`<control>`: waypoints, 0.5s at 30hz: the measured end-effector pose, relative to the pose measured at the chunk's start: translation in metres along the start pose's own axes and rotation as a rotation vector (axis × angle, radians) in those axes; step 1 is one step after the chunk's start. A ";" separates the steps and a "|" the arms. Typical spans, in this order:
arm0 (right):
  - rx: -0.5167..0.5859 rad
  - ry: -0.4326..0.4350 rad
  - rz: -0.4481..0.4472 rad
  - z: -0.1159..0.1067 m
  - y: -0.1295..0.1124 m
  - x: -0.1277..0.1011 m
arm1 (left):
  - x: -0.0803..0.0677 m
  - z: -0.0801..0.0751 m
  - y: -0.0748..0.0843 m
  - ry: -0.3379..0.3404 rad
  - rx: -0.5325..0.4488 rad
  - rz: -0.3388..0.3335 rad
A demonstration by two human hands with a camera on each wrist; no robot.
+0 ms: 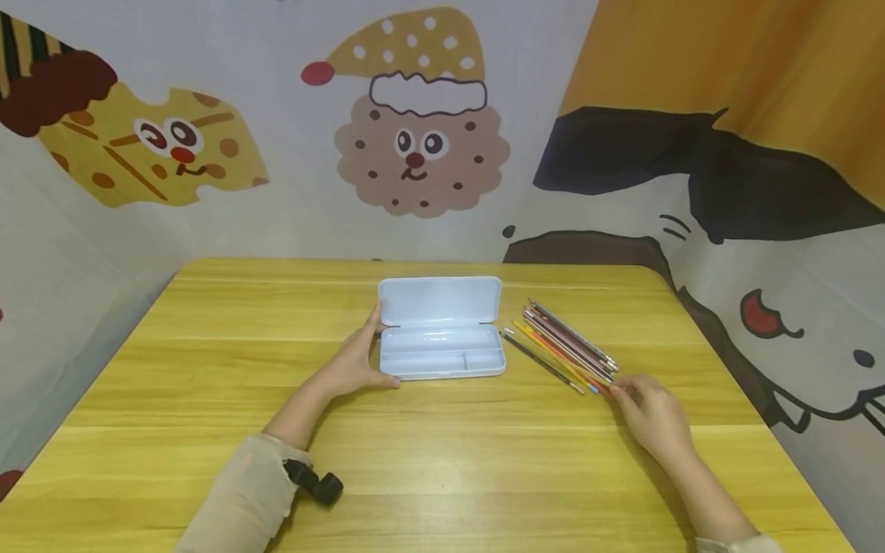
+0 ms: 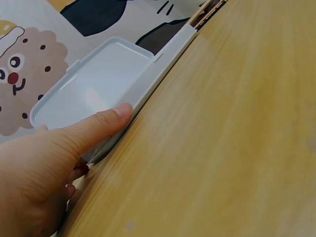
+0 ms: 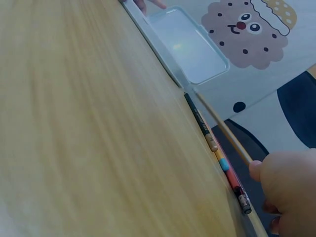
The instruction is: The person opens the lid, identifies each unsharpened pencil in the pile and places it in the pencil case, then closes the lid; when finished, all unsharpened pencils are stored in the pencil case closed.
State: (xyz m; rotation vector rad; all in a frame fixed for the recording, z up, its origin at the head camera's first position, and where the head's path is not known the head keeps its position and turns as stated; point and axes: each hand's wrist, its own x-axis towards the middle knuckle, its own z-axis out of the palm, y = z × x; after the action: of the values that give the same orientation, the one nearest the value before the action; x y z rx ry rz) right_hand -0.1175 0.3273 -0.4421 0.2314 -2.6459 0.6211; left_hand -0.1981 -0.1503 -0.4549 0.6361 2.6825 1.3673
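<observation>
A white pencil case (image 1: 408, 339) lies on the table with its lid (image 1: 439, 298) raised; its divided compartments hold nothing. My left hand (image 1: 351, 364) grips the case's left end. In the left wrist view, the thumb of that hand (image 2: 39, 173) presses the front edge, with the other fingers partly hidden behind. To the right of the case, several coloured pencils (image 1: 570, 342) lie slanted in a loose pile. At their near end, my right hand (image 1: 653, 418) pinches a pencil; the right wrist view shows this light wooden pencil (image 3: 227, 132) between thumb and fingers of the hand (image 3: 291, 190).
A dark pencil (image 1: 546, 364) lies slightly apart from the pile, its far tip close to the case's right side. The wooden table (image 1: 442, 468) meets a cartoon-printed cloth (image 1: 290, 230) at the back. A black strap-on device (image 1: 314, 482) sits on the left wrist.
</observation>
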 end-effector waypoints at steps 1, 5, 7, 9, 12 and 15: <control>0.001 0.006 0.004 0.000 -0.001 0.000 | 0.000 0.000 0.000 0.002 0.002 0.002; 0.019 0.011 0.013 -0.001 -0.002 0.001 | 0.000 -0.001 -0.001 0.002 0.008 -0.007; 0.029 0.011 0.010 -0.001 -0.003 0.001 | 0.000 -0.001 -0.001 -0.001 0.007 -0.011; 0.040 0.015 0.003 -0.001 -0.005 0.001 | 0.000 -0.001 0.000 -0.002 0.007 -0.012; 0.050 0.028 -0.008 0.000 -0.007 0.003 | 0.000 -0.001 0.000 0.002 0.012 -0.006; 0.061 0.035 -0.018 0.001 -0.011 0.007 | -0.001 0.000 0.001 0.001 0.011 -0.002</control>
State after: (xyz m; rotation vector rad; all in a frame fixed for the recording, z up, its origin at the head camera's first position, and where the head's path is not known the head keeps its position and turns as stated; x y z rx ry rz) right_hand -0.1213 0.3168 -0.4353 0.2598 -2.5908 0.6943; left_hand -0.1973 -0.1502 -0.4538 0.6331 2.6923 1.3542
